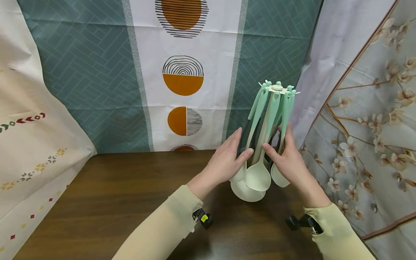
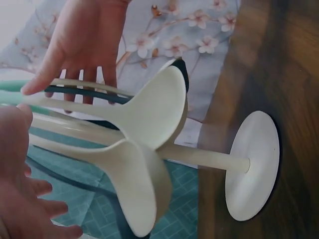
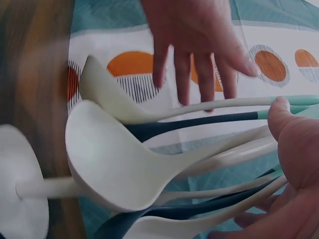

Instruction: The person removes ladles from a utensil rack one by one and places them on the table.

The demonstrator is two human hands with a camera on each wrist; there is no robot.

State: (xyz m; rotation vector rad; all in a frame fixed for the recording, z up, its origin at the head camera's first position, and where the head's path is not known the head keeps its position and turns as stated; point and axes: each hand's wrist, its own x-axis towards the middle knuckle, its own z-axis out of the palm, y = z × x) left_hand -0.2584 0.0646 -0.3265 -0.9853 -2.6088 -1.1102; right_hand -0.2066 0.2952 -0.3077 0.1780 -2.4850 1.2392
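A utensil stand (image 1: 277, 87) with a white post and a round base (image 2: 254, 169) is on the table, hung with several utensils with mint-green handles. White ladles (image 1: 258, 177) hang toward me, and dark utensils show among them in both wrist views. On the left side of the stand is my left hand (image 1: 224, 160), fingers straight and spread, its palm facing the utensils. My right hand (image 1: 288, 162) is on the opposite side, thumb in front and fingers extended partly behind the handles. Whether either hand touches a utensil I cannot tell.
The brown wooden table (image 1: 130, 202) stretches to the left. A teal and white patterned cloth (image 1: 94, 90) hangs behind it. Floral fabric (image 1: 364, 155) is close on the right, and a cream cloth (image 1: 35, 144) drapes along the left.
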